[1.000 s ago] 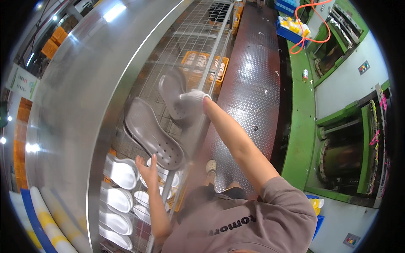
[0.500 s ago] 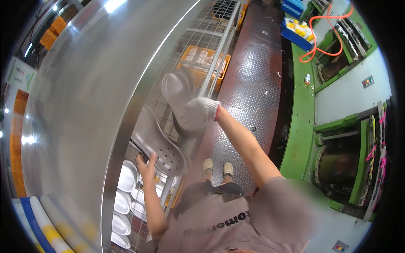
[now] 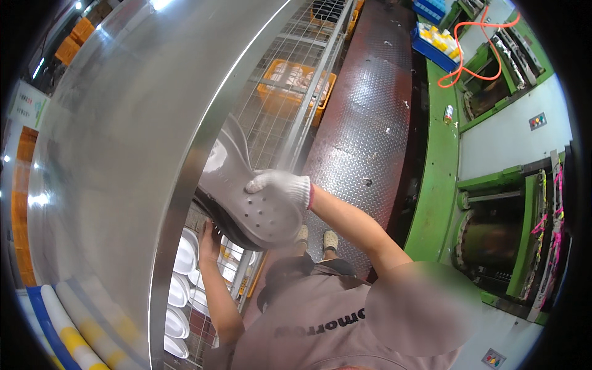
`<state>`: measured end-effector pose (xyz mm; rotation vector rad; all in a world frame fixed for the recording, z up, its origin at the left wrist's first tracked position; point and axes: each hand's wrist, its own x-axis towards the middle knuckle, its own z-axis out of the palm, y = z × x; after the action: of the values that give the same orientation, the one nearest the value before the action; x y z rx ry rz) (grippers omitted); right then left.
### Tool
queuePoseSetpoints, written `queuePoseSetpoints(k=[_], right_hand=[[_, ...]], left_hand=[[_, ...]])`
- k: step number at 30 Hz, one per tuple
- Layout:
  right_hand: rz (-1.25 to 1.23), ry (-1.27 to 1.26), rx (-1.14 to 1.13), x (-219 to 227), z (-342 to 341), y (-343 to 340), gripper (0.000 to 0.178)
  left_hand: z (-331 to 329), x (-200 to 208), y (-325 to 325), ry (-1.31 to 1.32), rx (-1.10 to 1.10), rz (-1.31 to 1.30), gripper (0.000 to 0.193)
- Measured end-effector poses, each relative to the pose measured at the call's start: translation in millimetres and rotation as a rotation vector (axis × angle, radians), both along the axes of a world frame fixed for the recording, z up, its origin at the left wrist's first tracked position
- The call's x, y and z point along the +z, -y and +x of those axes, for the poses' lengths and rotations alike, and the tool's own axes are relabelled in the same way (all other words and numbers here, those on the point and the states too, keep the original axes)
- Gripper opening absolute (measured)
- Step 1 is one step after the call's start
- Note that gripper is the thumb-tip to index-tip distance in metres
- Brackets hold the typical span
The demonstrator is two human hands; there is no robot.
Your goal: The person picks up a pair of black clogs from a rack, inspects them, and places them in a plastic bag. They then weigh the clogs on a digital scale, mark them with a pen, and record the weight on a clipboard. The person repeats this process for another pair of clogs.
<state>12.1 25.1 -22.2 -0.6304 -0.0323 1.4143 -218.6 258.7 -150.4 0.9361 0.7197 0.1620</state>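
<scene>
Over the wire rack, a large grey clog (image 3: pixel 271 216) with holes in its toe is tilted toward me. My right hand (image 3: pixel 280 187), in a white knitted glove, is closed on its side, with the thumb on top. A darker clog edge (image 3: pixel 225 225) shows just beneath it, overlapped by the upper one. My bare left hand (image 3: pixel 210 246) is at this lower edge, fingers bent up against it and partly hidden. Several white oval, shoe-shaped pieces (image 3: pixel 177 290) lie on the rack beside my left forearm.
A broad metal surface (image 3: pixel 123 154) runs along the left. Beyond the clogs, a yellow crate (image 3: pixel 268 95) sits under the wire rack (image 3: pixel 277 132). Tread-plate floor (image 3: pixel 364 142) lies between the rack and green machinery (image 3: pixel 431 209), where an orange hose (image 3: pixel 457 55) hangs above a blue crate (image 3: pixel 431 55).
My right hand has come nearer and down, bringing its clog over the one at my left hand. The two clogs, apart before, now overlap. My left hand has shifted slightly.
</scene>
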Motion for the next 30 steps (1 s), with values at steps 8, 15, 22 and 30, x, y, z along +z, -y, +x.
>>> queuePoseSetpoints(k=[8,15,22,30], right_hand=[[-0.042,-0.172,0.021,-14.5,5.6,17.0,0.038],[0.001,0.052,-0.207,-36.0,-7.9,71.9,0.031],[-0.057,0.237,-0.494,-49.4,-48.0,175.8,0.049],[-0.231,-0.201,-0.907,-46.3,-142.2,272.1,0.033]], left_hand=[[9.1,-1.8,-3.1,-0.053,0.002,-0.016,0.067],[15.4,16.9,14.1,-0.014,-0.082,-0.064,0.059],[66.0,69.5,51.6,0.123,-0.451,-0.027,0.066],[148.6,89.9,136.6,0.139,-0.865,0.11,0.055]])
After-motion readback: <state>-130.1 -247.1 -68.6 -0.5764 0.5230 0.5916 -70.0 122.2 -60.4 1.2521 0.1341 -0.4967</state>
